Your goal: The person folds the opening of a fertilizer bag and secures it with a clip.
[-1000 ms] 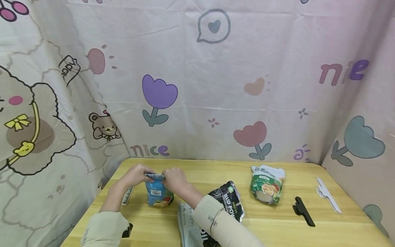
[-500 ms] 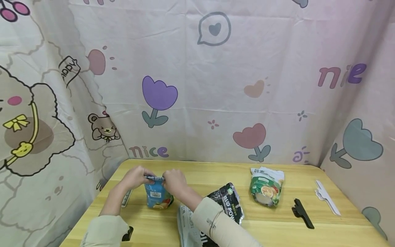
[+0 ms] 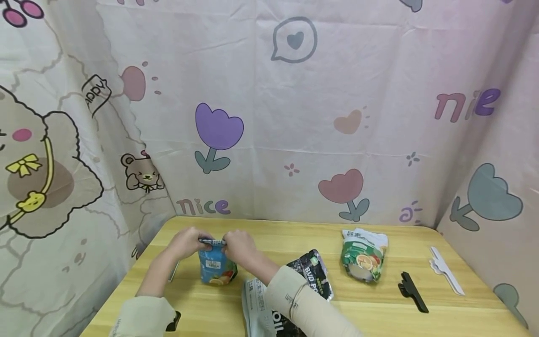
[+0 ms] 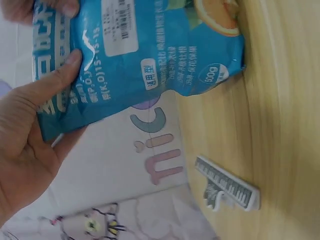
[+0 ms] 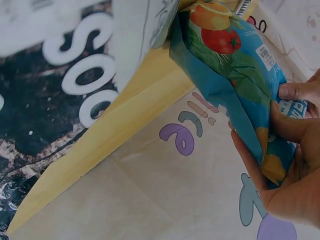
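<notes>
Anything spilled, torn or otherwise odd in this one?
Nothing stands out: no spill or tear shows. The left hand and right hand pinch the top of the blue bag, and the green bag looks intact. The right sleeve hides part of the black bag.

Behind: pale, tulip-printed cloth curtain [image 3: 269, 107]
Beneath: yellow wood-grain table [image 3: 366, 306]
Right side: plump green-and-white pouch [image 3: 364, 257], long black clip [image 3: 414, 292], long white clip [image 3: 448, 271]
</notes>
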The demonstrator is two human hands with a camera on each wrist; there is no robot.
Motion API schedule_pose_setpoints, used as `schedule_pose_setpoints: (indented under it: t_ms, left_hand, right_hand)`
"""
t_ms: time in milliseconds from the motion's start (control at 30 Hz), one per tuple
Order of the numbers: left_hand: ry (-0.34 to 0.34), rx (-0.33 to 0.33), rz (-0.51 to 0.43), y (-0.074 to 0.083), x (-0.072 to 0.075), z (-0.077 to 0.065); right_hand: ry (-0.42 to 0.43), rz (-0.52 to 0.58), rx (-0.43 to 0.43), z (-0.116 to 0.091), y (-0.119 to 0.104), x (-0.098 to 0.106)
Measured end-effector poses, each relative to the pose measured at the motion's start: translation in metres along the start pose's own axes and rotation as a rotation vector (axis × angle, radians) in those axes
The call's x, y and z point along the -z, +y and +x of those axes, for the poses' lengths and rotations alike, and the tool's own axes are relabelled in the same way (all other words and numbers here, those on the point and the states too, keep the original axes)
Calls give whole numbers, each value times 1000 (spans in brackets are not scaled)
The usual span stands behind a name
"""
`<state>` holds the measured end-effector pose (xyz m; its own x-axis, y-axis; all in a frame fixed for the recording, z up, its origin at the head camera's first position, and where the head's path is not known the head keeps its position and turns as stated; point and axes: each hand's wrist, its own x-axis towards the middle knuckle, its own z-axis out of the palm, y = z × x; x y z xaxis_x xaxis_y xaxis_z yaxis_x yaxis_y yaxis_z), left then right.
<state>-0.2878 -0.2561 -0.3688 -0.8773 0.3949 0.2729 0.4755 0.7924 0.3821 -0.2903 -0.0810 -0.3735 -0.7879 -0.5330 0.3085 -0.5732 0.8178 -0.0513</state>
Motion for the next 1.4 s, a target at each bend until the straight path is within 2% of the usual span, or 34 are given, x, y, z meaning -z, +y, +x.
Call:
schedule_pose_setpoints:
  t_ms: [100,167,333,433,567,767,1033,1133,1233,1400]
  left_hand:
    - [44,-72,85,8,0,1]
    - [61,-82,129,13,0,1]
    - [50,-16,150,15,-3,-1]
    - [47,1,138,13,-6,-1]
    - [85,10,152,11,-11,1]
    - [147,22,172,15,-12,1]
    - [171,23,200,14,-16,-1]
    - [186,28,189,13,-17,-2]
    - [182,22,163,12,-19,-4]
    - [135,-60,86,8,-19,-9]
  right_hand:
    - [-16,1,22,1,3,1]
    - [-26,4,43,2,5,1]
    - [-46,22,83,1,7,2]
    - [-12,9,106,0,9,1]
    - [45,-23,116,-2,11,-1]
    - [42,-8,68,-1,10,-4]
    - [25,-32,33,-1,8,-5]
    - [39,-40,52,-1,8,-4]
    - [15,-41,68,-1,8,-3]
    - [-77,-9,76,-3,8,-2]
